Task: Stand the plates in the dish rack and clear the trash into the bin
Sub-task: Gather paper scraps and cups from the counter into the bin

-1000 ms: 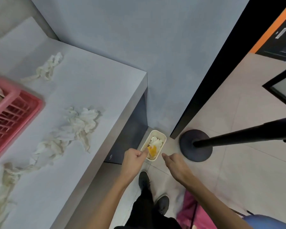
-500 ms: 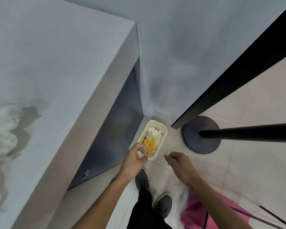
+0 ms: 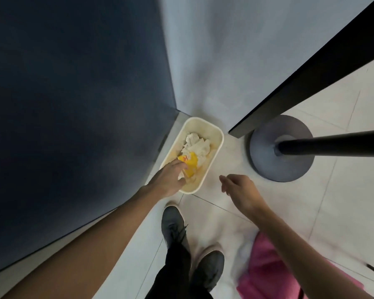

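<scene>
bin [image 3: 212, 133]: cream, on the floor [image 3: 343, 201] in the corner.
trash: white paper [image 3: 195, 145] and a yellow scrap [image 3: 192, 165] inside.
left grip [image 3: 171, 178]: at the bin's near end, on the scrap; cannot tell if clamped.
right grip [image 3: 240, 188]: loose, apart, holds nothing.
room: post base [image 3: 268, 169] near, on the right.

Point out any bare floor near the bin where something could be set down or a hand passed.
Bare tile lies between the bin and the stanchion base, just ahead of the right hand, and right of that base. Crowded: the bin sits close beside the dark panel, tissue and a yellow wrapper lie in it, and the left hand covers its near end.
</scene>
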### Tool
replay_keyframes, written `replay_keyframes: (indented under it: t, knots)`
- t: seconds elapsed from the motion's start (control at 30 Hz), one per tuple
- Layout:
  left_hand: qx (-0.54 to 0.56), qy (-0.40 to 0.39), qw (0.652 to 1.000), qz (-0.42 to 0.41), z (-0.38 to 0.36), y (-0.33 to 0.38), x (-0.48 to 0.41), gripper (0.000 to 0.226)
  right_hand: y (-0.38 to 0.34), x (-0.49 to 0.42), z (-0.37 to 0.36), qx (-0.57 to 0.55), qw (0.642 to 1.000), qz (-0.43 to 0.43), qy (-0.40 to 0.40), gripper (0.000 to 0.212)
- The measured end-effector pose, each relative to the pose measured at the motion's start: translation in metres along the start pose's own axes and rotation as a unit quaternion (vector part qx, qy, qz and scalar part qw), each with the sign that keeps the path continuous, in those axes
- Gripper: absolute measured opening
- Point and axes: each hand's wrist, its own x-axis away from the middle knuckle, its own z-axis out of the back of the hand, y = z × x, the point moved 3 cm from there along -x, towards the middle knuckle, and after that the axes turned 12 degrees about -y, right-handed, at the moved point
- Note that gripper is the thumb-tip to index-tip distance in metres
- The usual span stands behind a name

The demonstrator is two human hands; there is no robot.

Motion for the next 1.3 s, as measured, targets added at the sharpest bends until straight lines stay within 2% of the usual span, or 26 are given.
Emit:
replay_keyframes:
  t: [0.1,0.2,0.33,0.53,0.73,0.87,1.0,1.13,1.3]
  knots:
    - [-0.009,-0.007,1.000,-0.003,-0.008,-0.014,-0.003,0.040,0.006,-0.016,0.000,0.015,1.000,-0.005,-0.003,0.037]
    - [0.009,0.020,1.000,-0.006,-0.015,-0.021,0.001,0.033,0.003,-0.033,-0.005,0.030,0.999,-0.007,-0.014,0.030]
    - [0.089,0.074,0.993,-0.005,-0.030,-0.030,0.015,0.025,-0.015,-0.060,-0.017,0.022,0.999,0.011,-0.027,0.030]
    - [0.097,0.093,0.991,-0.024,-0.049,-0.028,0.039,0.021,-0.041,-0.100,-0.026,0.061,0.997,0.041,-0.023,0.026]
    - [0.122,0.107,0.987,-0.016,-0.048,-0.021,0.044,0.020,-0.043,-0.117,-0.024,0.068,0.997,-0.005,-0.040,0.055]
    - [0.130,0.111,0.985,-0.003,-0.036,-0.010,0.045,0.019,-0.034,-0.109,-0.016,0.066,0.996,-0.022,-0.047,0.046]
    - [0.158,0.097,0.982,0.025,-0.029,-0.004,0.050,0.021,-0.031,-0.087,-0.008,0.065,0.997,0.019,-0.042,0.026]
    - [0.174,0.077,0.981,0.048,-0.025,0.007,0.068,0.015,-0.026,-0.054,-0.007,0.043,0.997,0.057,-0.040,0.022]
    - [0.207,0.108,0.970,0.063,-0.017,0.028,0.108,0.016,-0.021,-0.003,-0.006,0.052,0.996,0.069,-0.032,0.020]
